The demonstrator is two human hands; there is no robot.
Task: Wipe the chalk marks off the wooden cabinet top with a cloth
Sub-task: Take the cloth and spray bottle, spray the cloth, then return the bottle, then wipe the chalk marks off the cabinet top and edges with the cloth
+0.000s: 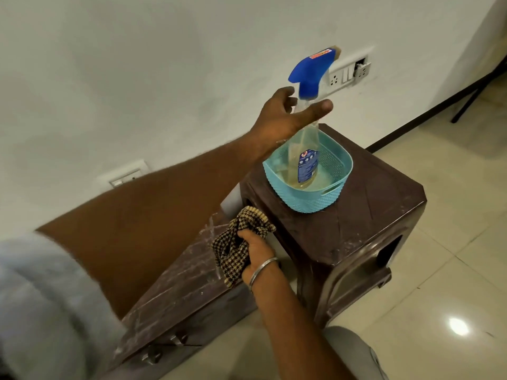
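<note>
The dark wooden cabinet top [175, 286] runs along the lower left, streaked with whitish chalk marks [211, 226]. My right hand [256, 252] is shut on a bunched brown-and-cream checked cloth [236, 242], held over the cabinet's right end. My left hand [285, 116] reaches out over a teal basket [307, 196], with thumb and fingers loosely round the neck of a clear spray bottle [307, 160]. The bottle has a blue trigger head [310, 75], leans slightly, and its base is down inside the basket. My left forearm hides much of the cabinet top.
The basket stands on a brown plastic stool [370, 215] just right of the cabinet. A white wall with a switch plate [348, 74] is behind. Pale tiled floor [439, 270] lies to the right. Two cabinet knobs [164, 346] show at the bottom.
</note>
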